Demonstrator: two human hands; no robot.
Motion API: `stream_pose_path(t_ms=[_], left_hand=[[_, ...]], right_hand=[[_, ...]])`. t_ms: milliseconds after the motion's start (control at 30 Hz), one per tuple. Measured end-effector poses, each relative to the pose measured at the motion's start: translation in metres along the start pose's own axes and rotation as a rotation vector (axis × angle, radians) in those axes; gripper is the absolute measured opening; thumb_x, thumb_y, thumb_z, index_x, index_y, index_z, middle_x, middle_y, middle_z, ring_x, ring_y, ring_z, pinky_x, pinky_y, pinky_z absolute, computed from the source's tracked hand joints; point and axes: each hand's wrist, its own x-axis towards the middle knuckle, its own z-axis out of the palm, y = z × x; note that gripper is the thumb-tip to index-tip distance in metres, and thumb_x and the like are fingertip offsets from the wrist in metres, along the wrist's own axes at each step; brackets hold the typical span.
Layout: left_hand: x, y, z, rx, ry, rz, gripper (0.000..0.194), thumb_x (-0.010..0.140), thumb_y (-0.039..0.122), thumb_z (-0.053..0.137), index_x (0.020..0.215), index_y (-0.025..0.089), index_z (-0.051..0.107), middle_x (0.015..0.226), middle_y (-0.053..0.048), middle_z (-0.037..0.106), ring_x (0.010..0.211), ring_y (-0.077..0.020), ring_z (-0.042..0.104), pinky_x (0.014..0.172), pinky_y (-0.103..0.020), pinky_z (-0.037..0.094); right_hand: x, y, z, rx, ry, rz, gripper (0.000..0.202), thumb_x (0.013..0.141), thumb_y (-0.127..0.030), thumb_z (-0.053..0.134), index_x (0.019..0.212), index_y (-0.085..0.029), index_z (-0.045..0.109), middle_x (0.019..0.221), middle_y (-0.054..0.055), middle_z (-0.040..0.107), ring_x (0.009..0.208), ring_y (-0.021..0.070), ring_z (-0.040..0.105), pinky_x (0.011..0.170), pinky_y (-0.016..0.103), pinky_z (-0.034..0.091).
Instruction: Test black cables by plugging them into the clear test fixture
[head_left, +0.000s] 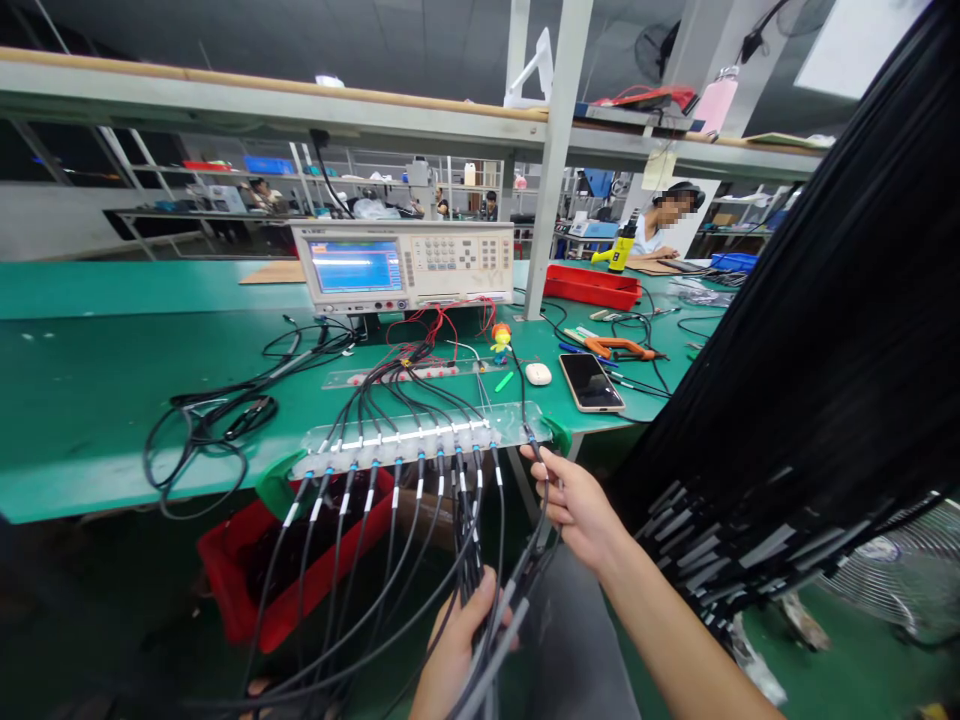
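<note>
My left hand (466, 640), low in the middle, is wrapped round a bundle of black cables (466, 545). At the right end of a clear connector strip (420, 440), my right hand (574, 500) pinches a black cable (541, 490) just below its plug. Along the strip's front edge several cables with white labels hang from blue-tipped connectors (397, 462). Thinner black leads run from its back to a tester (405, 265) with a lit blue screen. Green tape (279, 487) shows at the strip's left end.
A red bin (262, 590) stands under the bench's front edge. Loose cables (217, 420) lie at left. A phone (591, 382), a white earbud case (538, 374) and an orange-handled tool (619, 348) lie at right. A thick curtain of black cables (757, 370) hangs beside me. A co-worker (660, 225) sits beyond.
</note>
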Motion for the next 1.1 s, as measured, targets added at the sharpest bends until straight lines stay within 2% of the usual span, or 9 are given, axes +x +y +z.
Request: stream_pose_path(t_ms=[200, 367, 567, 667, 800, 933, 1100], left_hand=[[0.001, -0.002, -0.004, -0.037, -0.042, 0.015, 0.048, 0.039, 0.058, 0.081, 0.061, 0.019, 0.063, 0.045, 0.006, 0.061, 0.041, -0.0088, 0.056, 0.042, -0.017, 0.046], [0.003, -0.004, -0.006, -0.037, -0.013, -0.017, 0.054, 0.034, 0.059, 0.082, 0.065, 0.019, 0.063, 0.044, 0.006, 0.06, 0.038, -0.0084, 0.054, 0.041, -0.017, 0.047], [0.01, -0.007, -0.004, -0.026, -0.034, -0.023, 0.059, 0.031, 0.065, 0.079, 0.063, 0.019, 0.061, 0.042, 0.006, 0.058, 0.037, -0.0083, 0.052, 0.039, -0.017, 0.045], [0.011, -0.009, -0.005, -0.013, -0.042, -0.025, 0.06, 0.04, 0.069, 0.074, 0.07, 0.02, 0.062, 0.044, 0.006, 0.061, 0.037, -0.0084, 0.054, 0.038, -0.017, 0.042], [0.01, -0.011, -0.011, 0.03, -0.065, -0.01, 0.055, 0.045, 0.066, 0.075, 0.071, 0.019, 0.062, 0.043, 0.005, 0.061, 0.035, -0.0093, 0.056, 0.035, -0.016, 0.038], [0.007, -0.013, -0.013, 0.053, -0.093, 0.044, 0.053, 0.045, 0.065, 0.076, 0.069, 0.02, 0.062, 0.04, 0.006, 0.059, 0.034, -0.0092, 0.054, 0.036, -0.017, 0.037], [0.005, -0.013, -0.009, 0.067, -0.12, 0.053, 0.056, 0.046, 0.062, 0.078, 0.081, 0.021, 0.061, 0.04, 0.007, 0.059, 0.033, -0.0086, 0.05, 0.035, -0.018, 0.038]], right_hand=[[-0.001, 0.0, 0.003, 0.045, 0.017, 0.0, 0.023, 0.083, -0.026, 0.063, 0.097, -0.009, 0.069, 0.064, -0.005, 0.049, 0.036, -0.0028, 0.022, 0.027, 0.009, 0.017], [0.0, -0.001, 0.009, 0.072, 0.056, -0.002, 0.019, 0.087, -0.021, 0.058, 0.094, -0.006, 0.068, 0.061, -0.005, 0.049, 0.035, -0.0022, 0.024, 0.027, 0.009, 0.019], [0.0, -0.008, 0.016, 0.08, 0.065, 0.02, 0.019, 0.09, -0.019, 0.053, 0.092, -0.006, 0.067, 0.06, -0.004, 0.051, 0.033, -0.0023, 0.023, 0.026, 0.009, 0.018], [-0.002, -0.009, 0.013, 0.051, 0.06, 0.038, 0.02, 0.09, -0.021, 0.053, 0.093, -0.007, 0.068, 0.063, -0.003, 0.054, 0.033, -0.0024, 0.023, 0.026, 0.008, 0.017], [-0.001, -0.007, 0.006, 0.034, 0.018, 0.049, 0.022, 0.09, -0.026, 0.054, 0.091, -0.01, 0.069, 0.068, -0.001, 0.057, 0.034, -0.0026, 0.022, 0.026, 0.008, 0.017], [0.002, -0.005, 0.004, 0.016, 0.025, 0.032, 0.019, 0.085, -0.029, 0.062, 0.087, -0.012, 0.069, 0.066, -0.002, 0.055, 0.034, -0.0025, 0.023, 0.026, 0.009, 0.016], [0.006, -0.006, 0.005, -0.017, 0.026, 0.025, 0.022, 0.081, -0.032, 0.067, 0.085, -0.011, 0.068, 0.063, -0.003, 0.051, 0.034, -0.0025, 0.022, 0.027, 0.009, 0.014]])
